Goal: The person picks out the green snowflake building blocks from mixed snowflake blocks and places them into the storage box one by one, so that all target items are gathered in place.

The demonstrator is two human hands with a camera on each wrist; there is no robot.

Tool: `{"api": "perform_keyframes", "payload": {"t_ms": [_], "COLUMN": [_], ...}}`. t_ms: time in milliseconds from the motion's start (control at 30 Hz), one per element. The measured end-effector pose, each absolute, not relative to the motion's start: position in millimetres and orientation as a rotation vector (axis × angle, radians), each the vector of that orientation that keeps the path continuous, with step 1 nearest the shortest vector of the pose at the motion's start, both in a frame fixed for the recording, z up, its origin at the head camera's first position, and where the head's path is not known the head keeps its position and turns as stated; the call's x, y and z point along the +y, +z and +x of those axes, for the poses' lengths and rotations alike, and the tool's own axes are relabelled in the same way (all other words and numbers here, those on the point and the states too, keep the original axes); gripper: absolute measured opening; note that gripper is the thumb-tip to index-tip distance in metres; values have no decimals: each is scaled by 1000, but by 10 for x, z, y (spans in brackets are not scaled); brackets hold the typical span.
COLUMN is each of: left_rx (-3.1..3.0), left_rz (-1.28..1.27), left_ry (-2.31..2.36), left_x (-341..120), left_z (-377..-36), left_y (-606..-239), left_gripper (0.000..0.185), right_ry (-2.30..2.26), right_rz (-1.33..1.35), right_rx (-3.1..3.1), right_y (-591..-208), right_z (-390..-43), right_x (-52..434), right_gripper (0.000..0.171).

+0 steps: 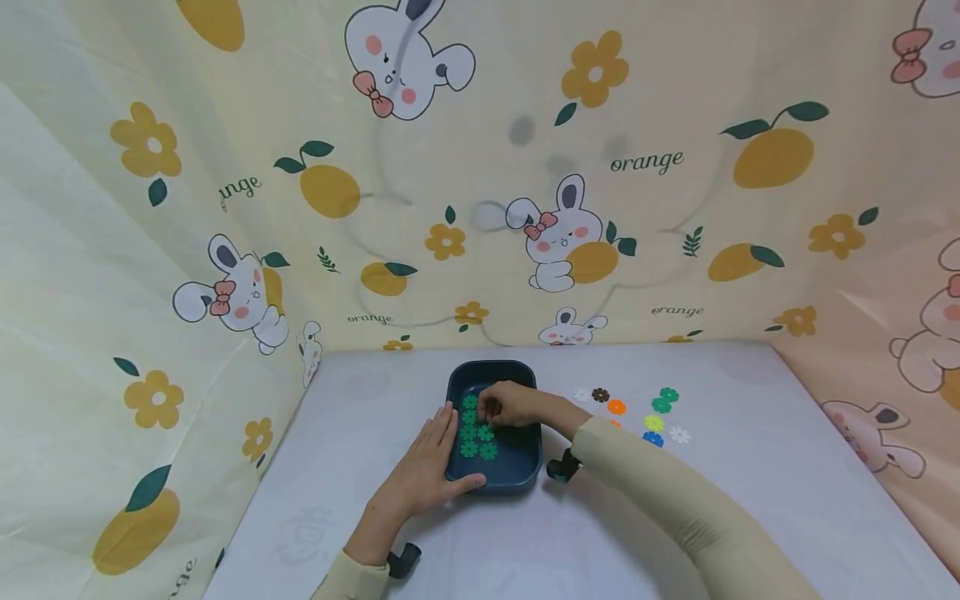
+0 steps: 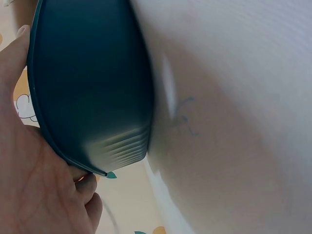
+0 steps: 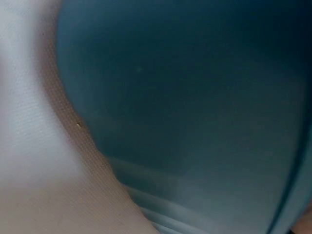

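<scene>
A dark teal rectangular tray stands on the table, with several green flower-shaped pieces in two columns on the left of its floor. My left hand lies along the tray's left side, fingers extended and thumb reaching over the near rim. In the left wrist view, its palm is against the tray's outer wall. My right hand reaches into the tray, fingers bent downward and fingertips right at the right-hand column. I cannot tell whether a piece is between them. The right wrist view shows mostly the tray wall.
Right of the tray, loose flower pieces lie on the white table: brown, orange, yellow, blue, white and green. A patterned curtain hangs behind the table.
</scene>
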State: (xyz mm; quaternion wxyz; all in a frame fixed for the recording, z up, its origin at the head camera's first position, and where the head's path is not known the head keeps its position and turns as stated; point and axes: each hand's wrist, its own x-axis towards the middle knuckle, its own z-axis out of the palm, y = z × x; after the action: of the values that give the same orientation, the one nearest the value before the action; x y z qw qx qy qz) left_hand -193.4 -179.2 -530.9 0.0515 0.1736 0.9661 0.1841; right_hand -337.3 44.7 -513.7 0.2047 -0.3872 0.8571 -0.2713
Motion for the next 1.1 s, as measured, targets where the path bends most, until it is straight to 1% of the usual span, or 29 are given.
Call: {"api": "perform_keyframes", "payload": {"t_ms": [267, 533, 700, 933, 1100], "left_rx": [2939, 2950, 2946, 2952, 2955], "left_rz": [525, 500, 493, 503, 519], "left_ry": [579, 568, 554, 548, 561], "left_x": [-1783, -1769, -1765, -1780, -1779], "left_z": [-1935, -1928, -1923, -1923, -1927], "left_y": [-5332, -5333, -5322, -5325, -5339], "left_gripper": [121, 121, 122, 122, 121], "right_ry": [-879, -1058, -1084, -1061, -1010], "right_rz": [-1139, -1073, -942, -666, -532], "right_rx": [2446, 2486, 2581, 2680, 2779], "right_y": [-5020, -4790, -4746, -4811, -4899], "right_z": [-3335, -3255, -3211, -3182, -3134], "right_x": [692, 1273, 1729, 2338, 2728], "right_gripper": [12, 12, 14, 14, 20]}}
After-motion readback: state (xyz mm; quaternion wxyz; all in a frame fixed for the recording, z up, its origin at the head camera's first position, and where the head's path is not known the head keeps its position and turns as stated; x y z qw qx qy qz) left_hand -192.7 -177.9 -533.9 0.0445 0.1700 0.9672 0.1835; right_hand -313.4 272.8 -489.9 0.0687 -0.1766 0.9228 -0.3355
